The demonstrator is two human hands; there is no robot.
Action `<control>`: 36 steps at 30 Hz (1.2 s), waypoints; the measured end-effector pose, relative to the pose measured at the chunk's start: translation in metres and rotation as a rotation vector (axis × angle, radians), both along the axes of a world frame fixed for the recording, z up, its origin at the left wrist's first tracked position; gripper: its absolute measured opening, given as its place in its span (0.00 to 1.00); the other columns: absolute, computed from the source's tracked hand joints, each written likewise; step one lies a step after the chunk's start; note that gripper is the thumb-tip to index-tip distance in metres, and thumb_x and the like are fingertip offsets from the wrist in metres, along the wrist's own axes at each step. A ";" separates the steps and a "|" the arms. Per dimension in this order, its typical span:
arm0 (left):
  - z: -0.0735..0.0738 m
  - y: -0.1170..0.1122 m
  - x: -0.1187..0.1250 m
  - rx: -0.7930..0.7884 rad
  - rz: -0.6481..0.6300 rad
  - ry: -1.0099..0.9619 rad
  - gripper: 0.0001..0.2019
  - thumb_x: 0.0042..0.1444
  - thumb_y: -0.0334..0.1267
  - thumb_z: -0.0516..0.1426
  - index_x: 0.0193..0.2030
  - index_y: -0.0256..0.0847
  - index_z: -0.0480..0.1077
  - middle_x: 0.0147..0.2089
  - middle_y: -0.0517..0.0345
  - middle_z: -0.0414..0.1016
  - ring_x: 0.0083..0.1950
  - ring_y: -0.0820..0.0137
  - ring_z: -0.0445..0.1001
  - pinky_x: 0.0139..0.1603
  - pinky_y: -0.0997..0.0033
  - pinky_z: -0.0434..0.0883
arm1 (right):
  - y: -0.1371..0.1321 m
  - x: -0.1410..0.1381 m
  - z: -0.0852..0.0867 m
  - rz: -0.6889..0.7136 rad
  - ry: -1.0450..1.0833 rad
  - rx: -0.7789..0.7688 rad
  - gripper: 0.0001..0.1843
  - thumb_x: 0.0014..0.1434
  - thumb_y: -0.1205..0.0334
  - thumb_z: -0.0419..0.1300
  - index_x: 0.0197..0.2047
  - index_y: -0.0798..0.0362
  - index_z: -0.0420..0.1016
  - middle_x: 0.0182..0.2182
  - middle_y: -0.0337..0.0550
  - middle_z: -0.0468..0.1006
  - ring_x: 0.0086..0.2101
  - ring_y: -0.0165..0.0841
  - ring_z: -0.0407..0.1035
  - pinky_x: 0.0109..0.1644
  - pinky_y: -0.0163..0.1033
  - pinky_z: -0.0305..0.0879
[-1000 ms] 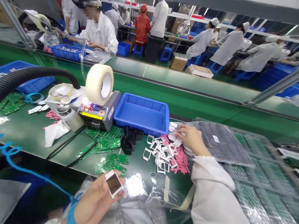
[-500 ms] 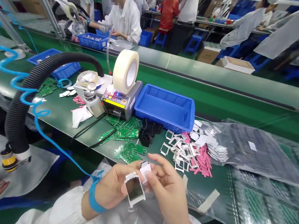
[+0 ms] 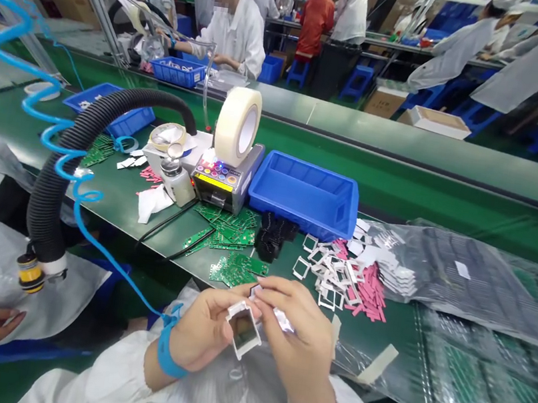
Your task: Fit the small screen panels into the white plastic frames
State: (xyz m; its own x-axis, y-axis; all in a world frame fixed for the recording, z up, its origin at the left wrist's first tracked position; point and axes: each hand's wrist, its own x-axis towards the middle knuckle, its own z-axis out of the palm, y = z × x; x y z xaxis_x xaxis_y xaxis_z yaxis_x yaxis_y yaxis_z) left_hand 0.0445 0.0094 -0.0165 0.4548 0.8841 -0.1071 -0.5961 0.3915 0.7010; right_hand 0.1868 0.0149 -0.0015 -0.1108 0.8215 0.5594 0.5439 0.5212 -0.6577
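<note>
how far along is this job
It's hard to pin down from the bench alone. Possibly done: green circuit boards lie loose, outside any bag. In hand: the left hand grips a white-framed dark panel, and the right hand pinches a white piece beside it. Apparently left: a heap of white frames and pink strips, and a plastic bag to the right.

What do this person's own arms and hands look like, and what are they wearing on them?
The left hand and right hand are bare, with no gloves. The arms are covered by loose white sleeves. A blue band circles the left wrist, with a thin blue cord running from it.
</note>
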 end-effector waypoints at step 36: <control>-0.013 -0.002 0.013 -0.183 0.090 0.002 0.20 0.36 0.41 0.69 0.40 0.42 0.77 0.36 0.57 0.79 0.38 0.70 0.75 0.41 0.71 0.68 | -0.015 0.037 0.020 0.161 -0.094 -0.134 0.21 0.61 0.65 0.53 0.58 0.45 0.66 0.41 0.46 0.72 0.41 0.37 0.66 0.41 0.42 0.65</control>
